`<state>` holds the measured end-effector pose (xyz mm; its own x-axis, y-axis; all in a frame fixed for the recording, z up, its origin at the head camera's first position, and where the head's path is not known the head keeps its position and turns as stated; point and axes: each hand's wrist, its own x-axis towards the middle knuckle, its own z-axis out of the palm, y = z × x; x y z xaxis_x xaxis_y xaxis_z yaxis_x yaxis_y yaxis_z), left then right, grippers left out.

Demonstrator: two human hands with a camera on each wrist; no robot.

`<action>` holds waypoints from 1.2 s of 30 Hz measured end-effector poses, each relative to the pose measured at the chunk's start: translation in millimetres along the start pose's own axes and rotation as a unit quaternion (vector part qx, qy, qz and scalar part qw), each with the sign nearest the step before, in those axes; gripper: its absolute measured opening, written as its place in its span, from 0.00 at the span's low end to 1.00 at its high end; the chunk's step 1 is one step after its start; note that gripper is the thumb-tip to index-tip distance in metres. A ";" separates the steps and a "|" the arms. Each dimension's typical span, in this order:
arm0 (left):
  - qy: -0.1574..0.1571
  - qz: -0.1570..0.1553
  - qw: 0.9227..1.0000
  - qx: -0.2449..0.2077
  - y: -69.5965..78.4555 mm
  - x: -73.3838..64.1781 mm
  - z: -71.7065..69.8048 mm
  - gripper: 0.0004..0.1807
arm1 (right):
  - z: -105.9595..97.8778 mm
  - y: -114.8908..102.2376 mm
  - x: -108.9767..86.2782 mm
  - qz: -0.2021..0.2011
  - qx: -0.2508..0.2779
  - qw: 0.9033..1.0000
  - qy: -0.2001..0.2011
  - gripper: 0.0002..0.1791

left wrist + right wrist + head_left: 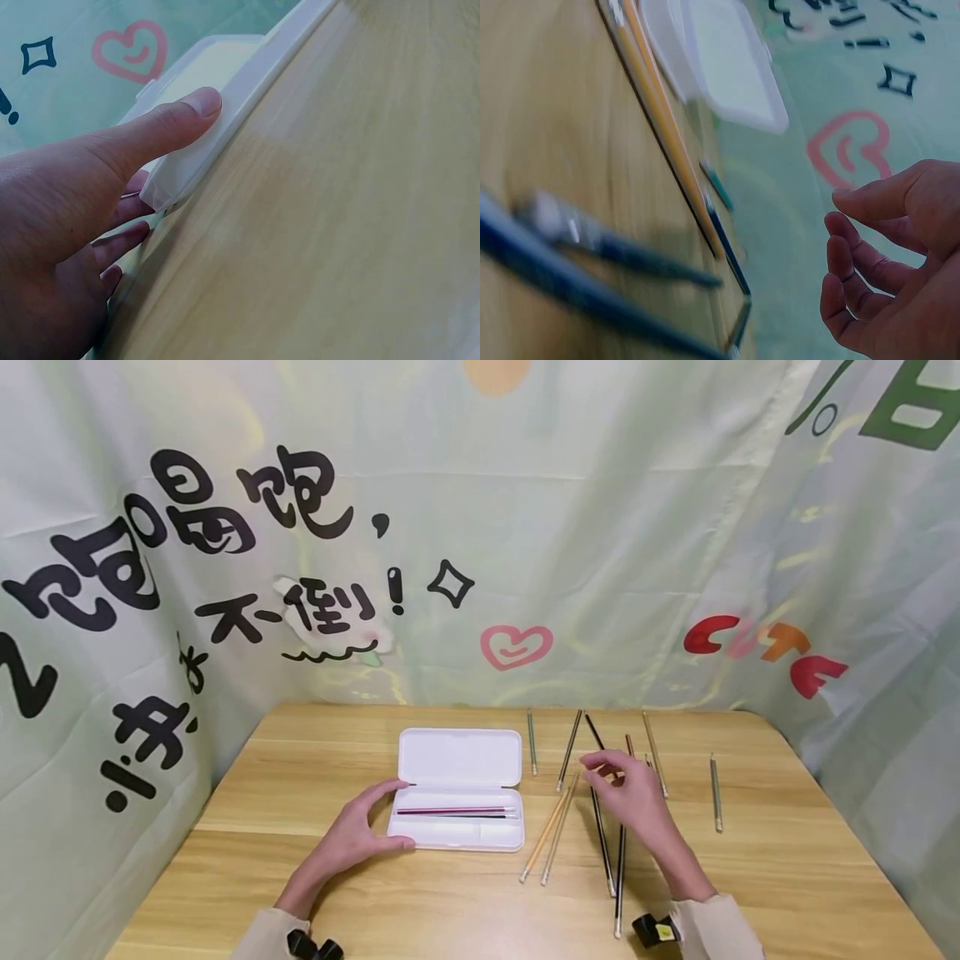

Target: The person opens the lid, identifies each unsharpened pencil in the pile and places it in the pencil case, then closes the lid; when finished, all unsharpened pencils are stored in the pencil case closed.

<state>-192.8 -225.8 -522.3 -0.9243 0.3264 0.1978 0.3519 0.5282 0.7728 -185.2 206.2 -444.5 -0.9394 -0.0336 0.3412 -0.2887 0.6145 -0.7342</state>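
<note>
A white pencil case (456,845) lies with its lid (459,757) folded back on the wooden table. Inside it are a purple pencil (450,811) and a dark one. My left hand (352,831) grips the case's left end, thumb (199,105) on the front edge and fingers round behind. Over the loose pencils is my right hand (630,793), fingers loosely curled, thumb near the forefinger, with nothing held. Left of it lie a yellow pencil (544,837) and a tan pencil (558,837); black pencils (602,839) run beneath it.
Toward the back are a green pencil (532,743), a black pencil (570,750) and a tan pencil (654,747). A grey-green pencil (716,793) lies alone at the right. A printed curtain (615,568) hangs behind the table (780,877) and along its sides.
</note>
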 end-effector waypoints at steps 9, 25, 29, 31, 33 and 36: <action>0.001 -0.002 1.000 -0.005 1.2 -0.1 -0.6 0.50 | -28.2 26.7 2.3 0.030 -0.025 0.999 0.027 0.14; 0.005 0.007 1.000 0.008 0.4 0.2 0.9 0.49 | -35.5 67.0 -8.3 0.086 -0.150 0.984 -0.042 0.16; 0.002 0.005 1.000 0.011 0.8 0.4 0.7 0.49 | -33.7 67.0 -8.0 0.092 -0.161 0.981 -0.047 0.15; 0.002 0.004 1.000 0.011 1.1 0.5 0.6 0.49 | -33.2 67.1 -8.0 0.093 -0.166 0.981 -0.044 0.12; 0.003 0.005 1.000 0.010 1.3 0.4 0.4 0.48 | -32.8 67.6 -8.4 0.088 -0.175 0.980 -0.038 0.09; 0.005 0.007 1.000 0.010 1.1 -0.1 0.6 0.48 | -32.7 67.9 -9.3 0.083 -0.183 0.979 -0.034 0.06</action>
<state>-192.3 -224.9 -521.9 -0.9211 0.3251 0.2143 0.3667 0.5391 0.7582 -190.0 274.1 -478.4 -0.9813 0.0464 0.1867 -0.0571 0.8564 -0.5131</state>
